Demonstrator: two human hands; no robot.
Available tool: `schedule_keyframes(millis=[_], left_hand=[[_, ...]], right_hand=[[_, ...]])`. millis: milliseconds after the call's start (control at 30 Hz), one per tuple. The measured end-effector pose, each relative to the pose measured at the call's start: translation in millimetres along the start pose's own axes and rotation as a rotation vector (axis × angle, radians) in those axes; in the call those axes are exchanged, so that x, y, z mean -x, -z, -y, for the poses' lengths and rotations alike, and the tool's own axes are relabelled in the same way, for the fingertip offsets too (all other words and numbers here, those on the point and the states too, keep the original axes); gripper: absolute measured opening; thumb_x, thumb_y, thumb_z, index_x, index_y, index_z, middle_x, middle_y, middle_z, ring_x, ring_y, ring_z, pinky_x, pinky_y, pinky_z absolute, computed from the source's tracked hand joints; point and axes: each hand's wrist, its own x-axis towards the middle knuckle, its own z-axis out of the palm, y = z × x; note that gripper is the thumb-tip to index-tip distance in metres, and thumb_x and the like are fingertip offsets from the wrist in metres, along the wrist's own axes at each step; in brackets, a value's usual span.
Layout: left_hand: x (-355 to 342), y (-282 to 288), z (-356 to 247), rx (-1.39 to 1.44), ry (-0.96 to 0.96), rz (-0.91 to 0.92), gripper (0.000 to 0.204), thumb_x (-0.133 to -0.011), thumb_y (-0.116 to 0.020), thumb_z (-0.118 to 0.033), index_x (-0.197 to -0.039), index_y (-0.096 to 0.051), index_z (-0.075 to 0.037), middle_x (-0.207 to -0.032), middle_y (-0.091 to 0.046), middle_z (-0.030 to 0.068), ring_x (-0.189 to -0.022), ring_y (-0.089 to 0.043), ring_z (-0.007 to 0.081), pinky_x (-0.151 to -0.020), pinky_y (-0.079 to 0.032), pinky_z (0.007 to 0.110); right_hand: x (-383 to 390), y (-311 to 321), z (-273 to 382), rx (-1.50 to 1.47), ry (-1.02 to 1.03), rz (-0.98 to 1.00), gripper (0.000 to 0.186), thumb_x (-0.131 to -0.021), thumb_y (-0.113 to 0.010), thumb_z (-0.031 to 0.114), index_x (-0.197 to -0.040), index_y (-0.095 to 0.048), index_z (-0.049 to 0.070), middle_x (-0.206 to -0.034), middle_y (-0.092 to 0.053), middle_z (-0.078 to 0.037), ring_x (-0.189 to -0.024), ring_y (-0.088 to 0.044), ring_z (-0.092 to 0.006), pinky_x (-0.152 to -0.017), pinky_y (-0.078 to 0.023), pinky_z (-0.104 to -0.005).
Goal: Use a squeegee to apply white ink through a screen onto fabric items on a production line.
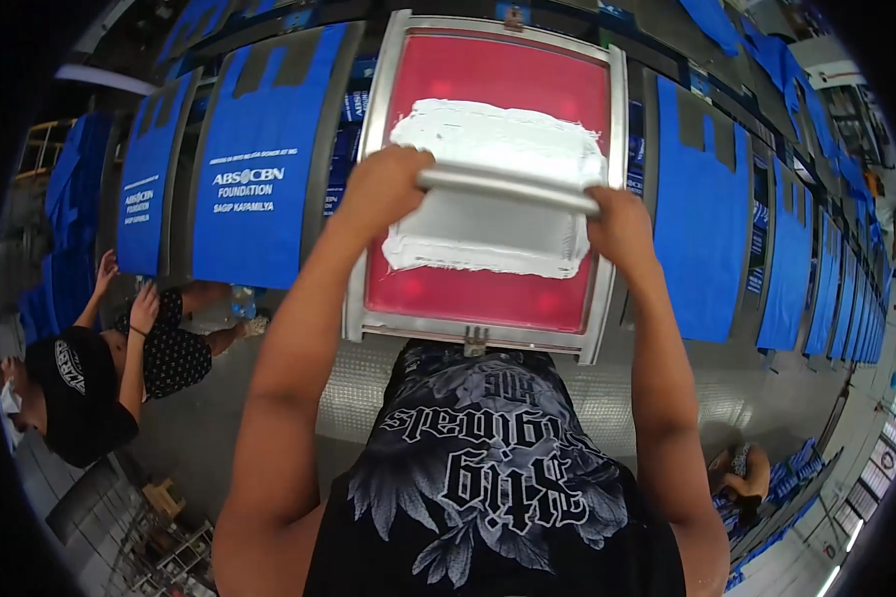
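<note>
A printing screen with an aluminium frame (610, 99) and red mesh (503, 65) lies in front of me, a band of white ink (493, 126) spread across it. Both my hands hold a long squeegee (508, 187) crosswise over the ink: my left hand (383, 184) is closed on its left end, my right hand (617, 224) on its right end. A paler, scraped-looking area lies below the bar, with thicker white along its lower edge.
Boards with blue fabric pieces (244, 179) line both sides of the screen, continuing in a row rightward (786, 259). At lower left a co-worker (80, 388) reaches to a blue piece. Another person (742, 473) is low at the right, beside stacked blue items (786, 497).
</note>
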Motion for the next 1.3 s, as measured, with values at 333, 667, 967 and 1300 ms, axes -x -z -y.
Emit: schedule_keyframes(millis=[333,667,967,1300], left_hand=[[69,-36,-3,0.102,-0.002,0.028,0.043,-0.058,-0.067,-0.001,-0.100,-0.059,-0.004,-0.096,-0.062,0.0122,-0.092,-0.057,0.0333,-0.083,-0.042,0.043],[18,-52,14,0.087,0.137,0.033,0.028,-0.057,-0.070,-0.006,-0.084,-0.064,-0.004,-0.079,-0.062,0.0174,-0.080,-0.060,0.0360,-0.074,-0.047,0.044],[60,-29,4,0.113,0.149,0.114,0.032,-0.059,-0.072,-0.004,-0.090,-0.066,-0.006,-0.089,-0.065,0.0144,-0.090,-0.059,0.0324,-0.081,-0.045,0.043],[-84,-30,37,0.077,0.169,0.023,0.029,-0.067,-0.076,-0.026,-0.087,-0.068,-0.006,-0.077,-0.066,0.0167,-0.076,-0.064,0.0343,-0.070,-0.051,0.041]], right_hand=[[51,-24,13,-0.082,0.081,0.021,0.034,-0.062,-0.056,-0.003,-0.096,-0.056,0.005,-0.085,-0.058,-0.012,-0.086,-0.055,-0.0307,-0.087,-0.040,-0.0453],[4,-39,-5,0.076,-0.045,0.068,0.027,-0.063,-0.059,-0.001,-0.087,-0.065,0.009,-0.074,-0.062,-0.012,-0.073,-0.058,-0.0317,-0.077,-0.044,-0.0429],[32,-8,15,0.088,-0.064,0.357,0.041,-0.065,-0.059,0.002,-0.104,-0.066,0.014,-0.084,-0.065,-0.012,-0.090,-0.061,-0.0270,-0.099,-0.034,-0.0489],[-89,-18,-38,0.107,0.035,0.068,0.033,-0.063,-0.059,0.004,-0.094,-0.068,0.010,-0.072,-0.064,-0.017,-0.069,-0.063,-0.0341,-0.064,-0.050,-0.0423]])
